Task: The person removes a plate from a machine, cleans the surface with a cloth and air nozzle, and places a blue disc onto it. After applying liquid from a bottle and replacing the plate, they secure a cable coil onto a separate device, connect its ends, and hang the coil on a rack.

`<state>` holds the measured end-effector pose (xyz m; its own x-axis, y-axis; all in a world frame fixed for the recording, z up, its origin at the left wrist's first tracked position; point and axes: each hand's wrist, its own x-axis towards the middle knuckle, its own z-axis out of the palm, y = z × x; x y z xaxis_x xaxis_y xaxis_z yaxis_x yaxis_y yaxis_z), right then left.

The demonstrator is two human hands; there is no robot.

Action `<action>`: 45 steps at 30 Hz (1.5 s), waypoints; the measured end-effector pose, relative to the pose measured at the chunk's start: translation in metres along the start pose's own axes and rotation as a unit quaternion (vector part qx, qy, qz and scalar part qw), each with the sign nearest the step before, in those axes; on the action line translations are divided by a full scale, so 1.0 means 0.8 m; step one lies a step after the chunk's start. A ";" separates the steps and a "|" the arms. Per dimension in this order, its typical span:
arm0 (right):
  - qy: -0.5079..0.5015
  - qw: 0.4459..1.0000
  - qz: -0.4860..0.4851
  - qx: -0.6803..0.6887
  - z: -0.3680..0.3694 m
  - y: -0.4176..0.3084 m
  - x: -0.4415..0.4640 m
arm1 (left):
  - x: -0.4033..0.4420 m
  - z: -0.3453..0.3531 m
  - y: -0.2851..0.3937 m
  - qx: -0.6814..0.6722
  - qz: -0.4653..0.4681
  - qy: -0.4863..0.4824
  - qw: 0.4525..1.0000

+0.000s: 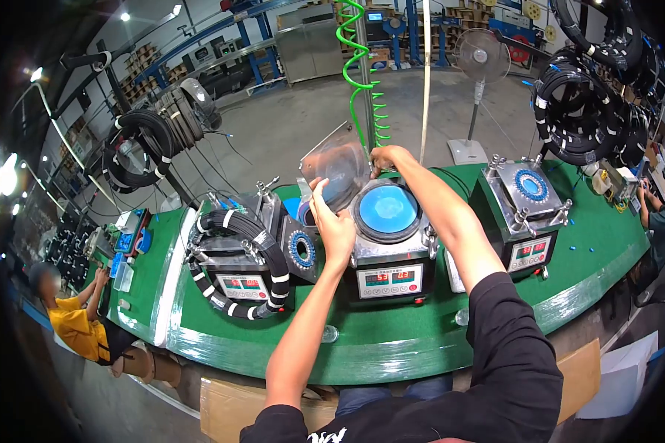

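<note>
A round, see-through sheet point(340, 173) is tilted up behind and left of the middle polishing machine point(391, 255); its surface looks blurred. My left hand point(334, 229) lies against the sheet's lower edge, fingers stretched upward. At the sheet's right edge, my right hand point(390, 158) has its fingers curled in a pinch. Below the hands, a blue round pad point(388, 209) lies in the machine's dark ring. The machine's lit display point(390, 278) shows red digits. Just left of my left hand stands a metal holder point(301, 251) with blue-tipped connectors around a ring.
Another machine point(526, 196) stands at right with a connector ring on top. A black cable coil point(240, 310) with white ties leans on the left machine point(240, 277). A green air hose point(351, 59) hangs behind. People sit at left point(77, 317) and right point(657, 229).
</note>
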<state>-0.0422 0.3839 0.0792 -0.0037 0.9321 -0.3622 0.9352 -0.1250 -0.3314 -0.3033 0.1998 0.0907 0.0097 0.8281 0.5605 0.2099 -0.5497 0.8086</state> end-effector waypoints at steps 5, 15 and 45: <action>0.188 0.969 -0.157 0.025 -0.023 0.009 -0.015 | -0.001 0.002 -0.001 -0.008 0.002 0.008 1.000; 0.284 0.808 -0.198 0.476 -0.093 -0.056 -0.230 | -0.003 0.000 0.000 0.008 -0.009 0.007 1.000; 0.521 0.668 -0.274 0.456 0.089 -0.113 -0.315 | -0.002 0.010 -0.021 -0.013 0.020 0.082 0.996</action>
<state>-0.1508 0.1360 0.1385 0.4355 0.5945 0.6760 0.2874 0.6198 -0.7302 -0.2986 0.2085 0.0750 -0.1437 0.7779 0.6117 0.1870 -0.5857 0.7887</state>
